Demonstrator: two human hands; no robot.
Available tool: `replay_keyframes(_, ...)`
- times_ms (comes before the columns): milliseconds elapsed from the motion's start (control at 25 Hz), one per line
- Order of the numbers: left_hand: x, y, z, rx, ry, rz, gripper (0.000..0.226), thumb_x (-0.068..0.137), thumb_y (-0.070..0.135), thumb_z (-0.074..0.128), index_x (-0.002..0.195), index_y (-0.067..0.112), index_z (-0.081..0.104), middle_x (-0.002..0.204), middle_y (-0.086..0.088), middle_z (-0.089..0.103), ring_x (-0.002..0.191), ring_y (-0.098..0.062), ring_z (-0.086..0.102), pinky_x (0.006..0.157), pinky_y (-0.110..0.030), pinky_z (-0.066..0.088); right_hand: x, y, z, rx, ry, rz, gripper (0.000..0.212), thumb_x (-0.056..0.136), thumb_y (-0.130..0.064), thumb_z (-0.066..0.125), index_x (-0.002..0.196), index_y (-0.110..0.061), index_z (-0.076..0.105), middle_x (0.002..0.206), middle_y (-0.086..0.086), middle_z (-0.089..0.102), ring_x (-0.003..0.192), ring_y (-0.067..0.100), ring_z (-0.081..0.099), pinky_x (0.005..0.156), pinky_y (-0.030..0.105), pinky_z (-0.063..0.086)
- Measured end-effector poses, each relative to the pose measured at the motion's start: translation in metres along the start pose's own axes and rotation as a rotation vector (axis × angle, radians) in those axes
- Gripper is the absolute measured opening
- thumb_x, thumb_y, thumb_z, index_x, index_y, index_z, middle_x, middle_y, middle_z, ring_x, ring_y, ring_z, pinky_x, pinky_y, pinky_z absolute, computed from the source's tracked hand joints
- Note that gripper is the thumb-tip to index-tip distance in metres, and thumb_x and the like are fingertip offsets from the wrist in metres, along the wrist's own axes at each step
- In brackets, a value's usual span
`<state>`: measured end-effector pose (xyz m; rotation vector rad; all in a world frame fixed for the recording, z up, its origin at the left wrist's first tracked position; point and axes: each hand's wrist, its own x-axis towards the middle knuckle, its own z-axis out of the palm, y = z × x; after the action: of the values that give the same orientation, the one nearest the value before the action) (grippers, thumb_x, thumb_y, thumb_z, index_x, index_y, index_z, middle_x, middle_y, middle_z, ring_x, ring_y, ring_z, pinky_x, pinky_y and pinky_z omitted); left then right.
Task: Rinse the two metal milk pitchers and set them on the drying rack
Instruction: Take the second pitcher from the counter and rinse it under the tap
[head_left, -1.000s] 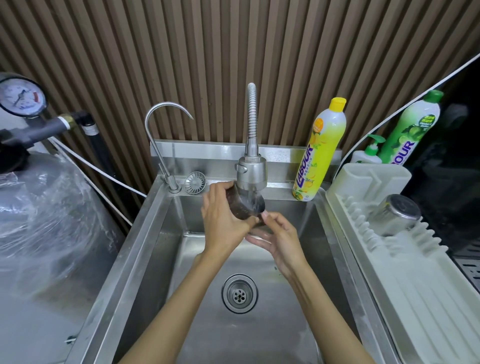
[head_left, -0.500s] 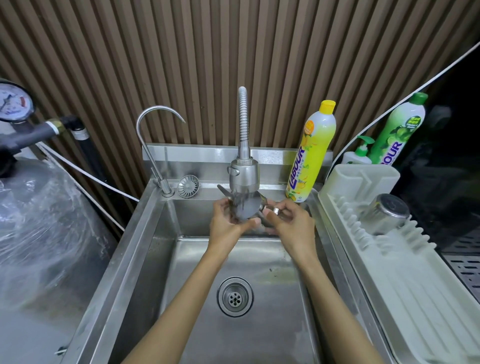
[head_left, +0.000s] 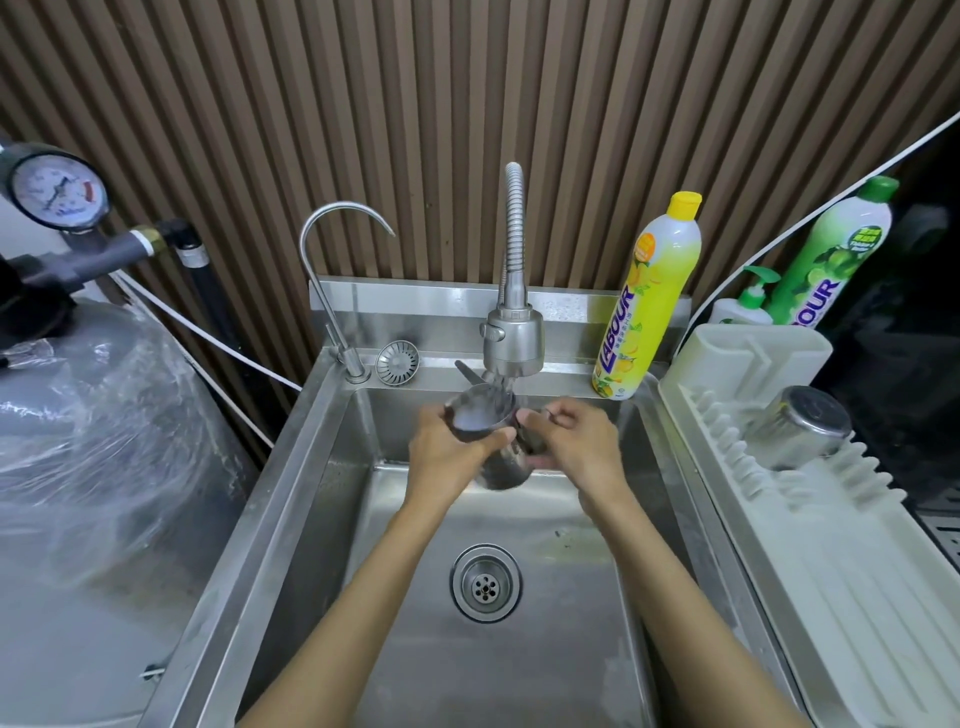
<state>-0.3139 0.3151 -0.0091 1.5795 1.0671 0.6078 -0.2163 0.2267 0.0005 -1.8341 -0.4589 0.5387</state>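
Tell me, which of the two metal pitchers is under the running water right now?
The pitcher held in both hands over the sink, mouth up under the spray faucet. The other pitcher sits upside down on the white drying rack.

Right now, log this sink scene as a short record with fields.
in hands: steel milk pitcher, mouth up under the spray faucet head, water running in
left hand: wrapped round the pitcher body
right hand: on the handle side
on rack: second steel pitcher, upside down on the white plastic drying rack
sink: stainless basin, drain open
beside: yellow detergent bottle
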Motion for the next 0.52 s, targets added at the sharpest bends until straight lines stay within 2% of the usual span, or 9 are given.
replay_keyframes(80, 0.01, -0.012, 0.002, -0.116, -0.224, -0.182, 0.033, 0.063, 0.022, 0.081, 0.079, 0.02, 0.053, 0.092, -0.003, 0.063, 0.093, -0.02, 0.059, 0.083, -0.031, 0.045, -0.001, -0.008, 0.009, -0.566, 0.059, -0.231, 0.017, 0.082, -0.028, 0.063, 0.087, -0.012, 0.062, 0.091, 0.013, 0.071, 0.088, 0.032, 0.064, 0.074, 0.033, 0.044)
replay_keyframes(160, 0.019, -0.022, 0.011, -0.167, -0.358, -0.269, 0.033, 0.052, 0.02, 0.08, 0.078, 0.022, 0.058, 0.089, -0.004, 0.062, 0.088, -0.018, 0.057, 0.077, -0.028, 0.044, 0.003, -0.013, 0.018, -0.872, 0.044, -0.424, 0.022, 0.087, -0.021, 0.053, 0.103, -0.008, 0.059, 0.099, 0.019, 0.068, 0.097, 0.036, 0.06, 0.072, 0.036, 0.043)
replay_keyframes(200, 0.025, -0.026, 0.016, -0.178, -0.375, -0.288, 0.038, 0.049, 0.017, 0.078, 0.083, 0.019, 0.062, 0.092, -0.007, 0.062, 0.085, -0.018, 0.057, 0.073, -0.026, 0.044, 0.006, -0.014, 0.021, -0.94, 0.036, -0.494, 0.024, 0.087, -0.016, 0.05, 0.108, -0.006, 0.057, 0.102, 0.021, 0.066, 0.1, 0.038, 0.058, 0.072, 0.037, 0.044)
replay_keyframes(280, 0.037, -0.03, 0.023, -0.215, -0.368, -0.318, 0.038, 0.057, 0.004, 0.073, 0.093, 0.012, 0.062, 0.094, -0.011, 0.06, 0.076, -0.019, 0.056, 0.065, -0.024, 0.044, 0.013, -0.016, 0.025, -1.022, 0.003, -0.588, 0.029, 0.085, -0.008, 0.049, 0.112, -0.004, 0.056, 0.103, 0.023, 0.064, 0.105, 0.037, 0.055, 0.069, 0.039, 0.044)
replay_keyframes(360, 0.046, -0.032, 0.026, -0.217, -0.347, -0.348, 0.034, 0.061, -0.001, 0.069, 0.093, 0.008, 0.062, 0.093, -0.013, 0.058, 0.07, -0.018, 0.053, 0.061, -0.025, 0.043, 0.02, -0.014, 0.026, -1.051, -0.05, -0.64, 0.034, 0.08, -0.001, 0.053, 0.114, -0.001, 0.056, 0.101, 0.026, 0.063, 0.105, 0.036, 0.054, 0.062, 0.037, 0.04)
replay_keyframes(440, 0.051, -0.036, 0.025, -0.16, -0.36, -0.361, 0.045, 0.068, 0.0, 0.068, 0.112, 0.0, 0.058, 0.1, -0.014, 0.059, 0.078, -0.02, 0.054, 0.063, -0.025, 0.042, 0.028, -0.01, 0.026, -1.045, -0.045, -0.721, 0.038, 0.071, 0.005, 0.061, 0.108, 0.001, 0.058, 0.092, 0.028, 0.063, 0.093, 0.039, 0.06, 0.056, 0.034, 0.037)
replay_keyframes(520, 0.051, -0.039, 0.025, -0.078, -0.389, -0.38, 0.061, 0.074, 0.004, 0.067, 0.13, 0.0, 0.045, 0.122, -0.012, 0.059, 0.101, -0.021, 0.056, 0.071, -0.026, 0.043, 0.032, -0.006, 0.023, -1.068, -0.024, -0.77, 0.039, 0.053, 0.007, 0.074, 0.09, -0.001, 0.064, 0.078, 0.025, 0.064, 0.072, 0.039, 0.064, 0.046, 0.028, 0.036)
